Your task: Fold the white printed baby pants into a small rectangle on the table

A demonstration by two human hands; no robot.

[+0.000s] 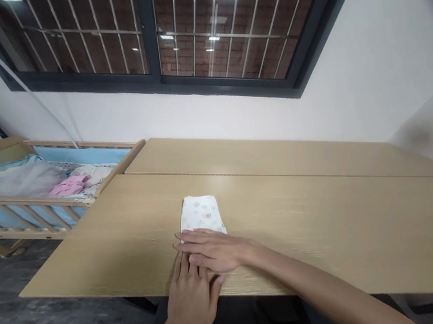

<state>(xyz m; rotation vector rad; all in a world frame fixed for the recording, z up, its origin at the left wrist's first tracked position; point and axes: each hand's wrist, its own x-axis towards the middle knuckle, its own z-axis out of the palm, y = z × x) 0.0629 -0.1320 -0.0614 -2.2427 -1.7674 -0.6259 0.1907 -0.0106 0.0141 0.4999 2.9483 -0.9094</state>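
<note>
A small white folded cloth (200, 212) with a faint printed pattern lies flat on the wooden table (307, 224), near its front edge. My right hand (211, 249) lies flat across the near end of the cloth, its fingers stretched out to the left. Just below it is my left hand (191, 291), palm down, fingers pointing away from me and their tips partly under my right hand. The near edge of the cloth is hidden by my hands. Neither hand grips anything.
A wooden crib (118, 169) with blue lining stands to the left of the table, holding a pink cloth (69, 186) and white netting (25, 179). A second tabletop (239, 151) joins the far side, against a white wall below a barred window.
</note>
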